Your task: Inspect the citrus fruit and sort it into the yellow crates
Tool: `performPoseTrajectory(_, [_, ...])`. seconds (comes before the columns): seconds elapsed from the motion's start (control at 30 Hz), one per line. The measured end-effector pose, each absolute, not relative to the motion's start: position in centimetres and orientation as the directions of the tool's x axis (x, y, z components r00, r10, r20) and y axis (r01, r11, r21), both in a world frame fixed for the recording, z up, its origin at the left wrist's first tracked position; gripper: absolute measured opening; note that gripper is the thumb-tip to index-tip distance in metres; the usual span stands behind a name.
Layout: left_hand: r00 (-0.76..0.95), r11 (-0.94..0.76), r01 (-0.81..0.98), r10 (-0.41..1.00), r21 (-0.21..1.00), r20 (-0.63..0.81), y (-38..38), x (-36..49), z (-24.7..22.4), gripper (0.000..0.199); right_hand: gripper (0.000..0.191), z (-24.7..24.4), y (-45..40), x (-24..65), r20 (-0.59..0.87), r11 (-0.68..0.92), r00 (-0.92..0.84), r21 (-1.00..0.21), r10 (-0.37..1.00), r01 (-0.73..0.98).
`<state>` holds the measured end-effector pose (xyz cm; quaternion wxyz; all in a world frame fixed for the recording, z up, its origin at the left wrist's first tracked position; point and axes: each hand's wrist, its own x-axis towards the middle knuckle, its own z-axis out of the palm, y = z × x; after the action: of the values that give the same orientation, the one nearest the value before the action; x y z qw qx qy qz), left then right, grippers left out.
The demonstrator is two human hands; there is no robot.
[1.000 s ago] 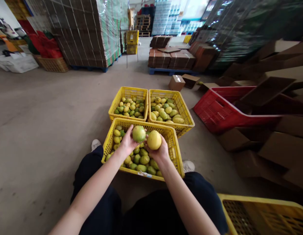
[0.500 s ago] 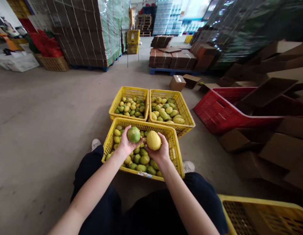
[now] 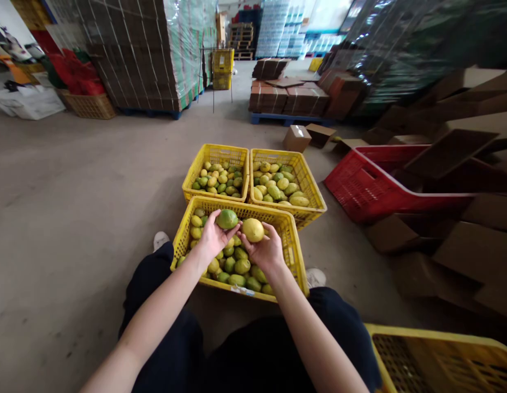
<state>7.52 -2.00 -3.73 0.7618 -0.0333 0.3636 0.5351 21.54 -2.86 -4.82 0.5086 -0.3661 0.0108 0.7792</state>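
My left hand (image 3: pixel 213 236) is closed around a green lemon (image 3: pixel 227 219). Close beside it, my right hand (image 3: pixel 268 250) holds a yellow lemon (image 3: pixel 252 230) in its fingers. Both fruits are held up above a yellow plastic crate (image 3: pixel 296 256) that stands between my feet. Many green and yellow lemons (image 3: pixel 242 266) lie in this crate, some of them hidden under my hands and forearms.
Two more yellow crates, a left one (image 3: pixel 188 183) and a right one (image 3: pixel 314 188), hold lemons just beyond. A red crate (image 3: pixel 347 191) with cardboard boxes (image 3: pixel 461 256) stands at right. Another yellow crate (image 3: pixel 433 334) is at lower right. Strapped cardboard (image 3: pixel 306 101) sits farther back.
Both lemons have turned in my fingers and now show different sides. The yellow one has shifted slightly left and up. The crates have not moved.
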Motion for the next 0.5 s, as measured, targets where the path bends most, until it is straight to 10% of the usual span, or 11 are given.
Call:
performPoseTrajectory(0.27, [0.180,0.494,-0.790,0.754,0.364,-0.632,-1.5,7.7,-4.8,0.032,0.027,-5.3,-2.5,21.6,-0.596,-0.493,-0.201,-0.379,0.777,-0.783])
performPoseTrajectory(0.37, [-0.024,0.350,-0.714,0.854,0.607,-0.520,-1.7,7.5,-4.8,0.012,0.017,-5.7,-2.6,21.6,-0.539,-0.448,-0.107,-0.555,0.835,-0.701])
performPoseTrajectory(0.5, [-0.364,-0.064,-0.376,0.927,0.925,-0.084,-2.5,7.2,-3.9,0.051,0.051,-6.0,-3.2,21.6,-0.179,-0.026,0.306,-0.895,0.935,-0.445])
